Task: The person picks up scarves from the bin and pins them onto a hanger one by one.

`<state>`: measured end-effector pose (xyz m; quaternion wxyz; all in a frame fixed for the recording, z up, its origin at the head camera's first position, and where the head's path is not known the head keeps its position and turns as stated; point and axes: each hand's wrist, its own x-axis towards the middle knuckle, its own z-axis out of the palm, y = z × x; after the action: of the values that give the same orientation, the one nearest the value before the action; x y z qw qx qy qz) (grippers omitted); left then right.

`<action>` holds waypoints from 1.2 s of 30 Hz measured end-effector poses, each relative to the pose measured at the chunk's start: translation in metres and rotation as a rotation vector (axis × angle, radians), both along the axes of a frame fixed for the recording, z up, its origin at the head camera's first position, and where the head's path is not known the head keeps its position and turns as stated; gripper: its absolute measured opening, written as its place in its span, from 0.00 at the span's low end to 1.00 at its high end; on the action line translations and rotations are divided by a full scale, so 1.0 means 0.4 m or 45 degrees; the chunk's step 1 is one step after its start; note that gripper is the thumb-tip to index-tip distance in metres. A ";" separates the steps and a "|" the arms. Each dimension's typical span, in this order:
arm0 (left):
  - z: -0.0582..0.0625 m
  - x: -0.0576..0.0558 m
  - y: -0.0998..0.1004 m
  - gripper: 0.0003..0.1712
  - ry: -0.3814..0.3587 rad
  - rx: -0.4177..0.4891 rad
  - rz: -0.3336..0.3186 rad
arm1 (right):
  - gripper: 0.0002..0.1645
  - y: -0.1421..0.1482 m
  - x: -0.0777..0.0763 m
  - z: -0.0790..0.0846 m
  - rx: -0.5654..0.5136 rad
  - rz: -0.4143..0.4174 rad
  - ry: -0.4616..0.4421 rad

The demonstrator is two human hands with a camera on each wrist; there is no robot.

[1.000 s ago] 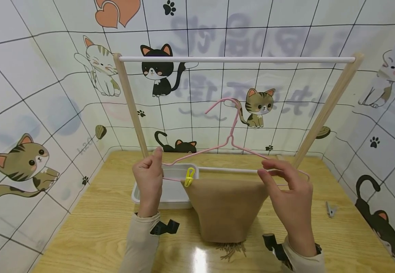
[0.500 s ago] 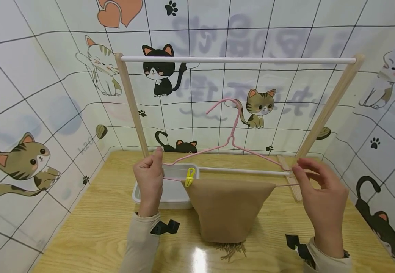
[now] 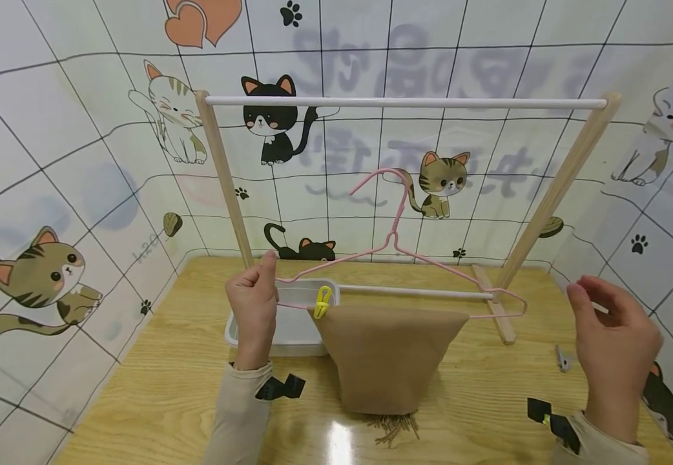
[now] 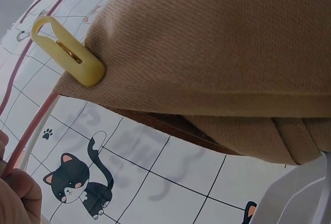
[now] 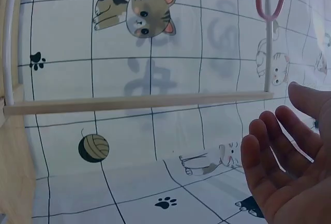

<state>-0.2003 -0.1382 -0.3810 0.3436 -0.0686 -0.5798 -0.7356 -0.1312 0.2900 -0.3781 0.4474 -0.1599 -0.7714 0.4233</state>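
My left hand (image 3: 253,309) grips the left end of a pink hanger (image 3: 393,240), its hook standing upward. Over the hanger's lower bar hangs a brown scarf (image 3: 391,358), its fringe hanging at the bottom. A yellow clothes peg (image 3: 323,302) pins the scarf's left corner to the bar; the left wrist view shows this peg (image 4: 67,50) close up. My right hand (image 3: 615,352) is off to the right, apart from the hanger. In the right wrist view the fingers (image 5: 282,144) are loosely curved with nothing between them and the thumb.
A drying rack with wooden legs and a white top rail (image 3: 400,102) stands behind the hanger. A white tray (image 3: 298,349) sits on the wooden table (image 3: 156,387) behind the left hand. A grey clothes peg (image 3: 563,358) lies on the table at the right.
My right hand has moved right, from the scarf's right corner past the hanger's right end, leaving that end bare. The left hand, hanger and scarf have hardly moved.
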 end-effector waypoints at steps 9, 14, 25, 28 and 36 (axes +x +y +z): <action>-0.001 0.000 -0.002 0.38 0.006 0.019 -0.014 | 0.26 0.071 -0.008 -0.036 0.012 -0.177 -0.433; 0.000 0.000 -0.005 0.38 0.009 0.024 -0.011 | 0.32 0.117 -0.015 -0.058 0.094 -0.119 -0.725; -0.004 -0.001 -0.003 0.39 0.006 -0.004 -0.022 | 0.50 0.225 -0.033 -0.132 0.246 0.212 -1.154; -0.004 0.000 -0.004 0.39 0.005 -0.002 -0.024 | 0.51 0.242 -0.041 -0.152 0.271 0.279 -1.233; -0.003 -0.001 -0.005 0.39 0.011 0.007 -0.023 | 0.55 0.255 -0.059 -0.186 0.219 0.312 -1.378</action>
<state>-0.2008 -0.1403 -0.3821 0.3397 -0.0760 -0.5756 -0.7399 -0.1548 0.3921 -0.4527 -0.0532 -0.2265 -0.9356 0.2655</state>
